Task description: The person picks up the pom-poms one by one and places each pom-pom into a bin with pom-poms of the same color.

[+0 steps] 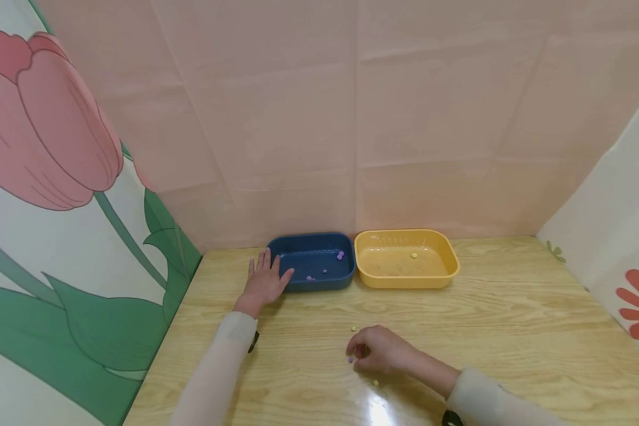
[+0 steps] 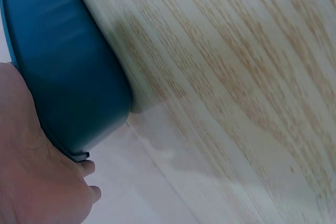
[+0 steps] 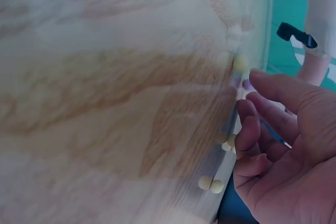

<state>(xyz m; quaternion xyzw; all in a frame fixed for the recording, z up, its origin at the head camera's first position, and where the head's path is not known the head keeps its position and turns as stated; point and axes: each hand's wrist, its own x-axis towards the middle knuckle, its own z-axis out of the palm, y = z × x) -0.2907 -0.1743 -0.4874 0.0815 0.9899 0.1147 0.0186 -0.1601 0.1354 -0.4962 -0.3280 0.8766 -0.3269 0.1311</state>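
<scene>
My left hand (image 1: 264, 285) rests on the left end of the blue tray (image 1: 311, 286), fingers spread over its rim; the left wrist view shows this hand (image 2: 39, 166) against the tray's outer wall (image 2: 79, 61). My right hand (image 1: 380, 349) is low over the table, thumb and fingertips bent around a small purple ball (image 1: 350, 360). In the right wrist view the purple ball (image 3: 248, 84) lies between the parted tips of thumb and forefinger; contact is unclear. Small yellow balls lie nearby, one beyond the hand (image 1: 354, 328) and another yellow ball (image 1: 376, 383) on the near side.
Several purple balls (image 1: 341, 255) lie inside the blue tray. Right beside it stands a yellow tray (image 1: 404, 283) holding a yellow ball (image 1: 414, 256). Both trays stand at the back of the wooden table (image 1: 511, 307), against a pink cloth (image 1: 431, 118).
</scene>
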